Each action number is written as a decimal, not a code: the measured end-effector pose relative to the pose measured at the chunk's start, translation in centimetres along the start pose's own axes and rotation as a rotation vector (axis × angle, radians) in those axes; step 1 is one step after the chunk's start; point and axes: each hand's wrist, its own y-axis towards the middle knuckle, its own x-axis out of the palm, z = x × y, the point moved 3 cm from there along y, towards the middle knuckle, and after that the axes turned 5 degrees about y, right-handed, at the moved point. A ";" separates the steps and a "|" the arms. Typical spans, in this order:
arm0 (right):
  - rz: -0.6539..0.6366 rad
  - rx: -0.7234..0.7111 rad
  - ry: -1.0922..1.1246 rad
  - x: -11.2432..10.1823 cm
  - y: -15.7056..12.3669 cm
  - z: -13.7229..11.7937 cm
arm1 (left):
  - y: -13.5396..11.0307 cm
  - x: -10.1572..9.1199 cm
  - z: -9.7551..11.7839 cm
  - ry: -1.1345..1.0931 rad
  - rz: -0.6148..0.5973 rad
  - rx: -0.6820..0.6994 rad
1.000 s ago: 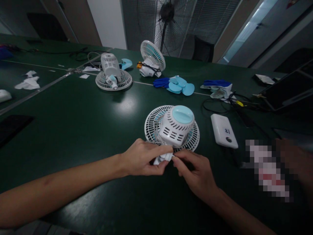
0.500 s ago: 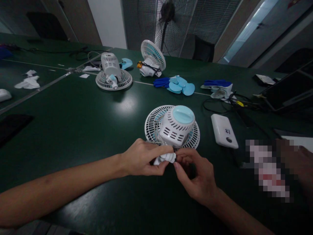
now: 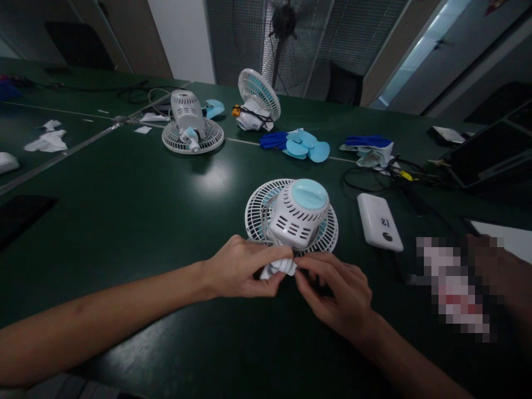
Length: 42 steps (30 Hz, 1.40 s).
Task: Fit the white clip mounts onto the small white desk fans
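Note:
In front of me a small white fan (image 3: 297,224) lies face down, its rounded motor housing up with a light-blue cap on top. My left hand (image 3: 245,269) pinches a white ribbed plastic piece (image 3: 278,268) at the near side of that housing. My right hand (image 3: 338,288) is closed at the right end of the same piece, thumb and fingertips drawn together. Whatever lies between those right fingertips is hidden or too small to name. A thin pale cord (image 3: 266,219) loops along the housing's left side.
Two similar fans, one face down (image 3: 187,113) and one tilted (image 3: 257,100), stand farther back. Light-blue fan blades (image 3: 307,145) and blue-white gloves (image 3: 369,147) lie behind mine. To the right are a white device marked 18 (image 3: 380,223), black cables, and another person's hand (image 3: 499,271).
My right hand has turned slightly, its fingers drawing closer together at the white piece's end. My left hand keeps its pinch, and the fan stays put.

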 end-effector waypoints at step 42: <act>-0.111 0.735 0.725 1.4 0.0 0.3 | 0.1 0.1 -0.1 -0.021 0.002 -0.003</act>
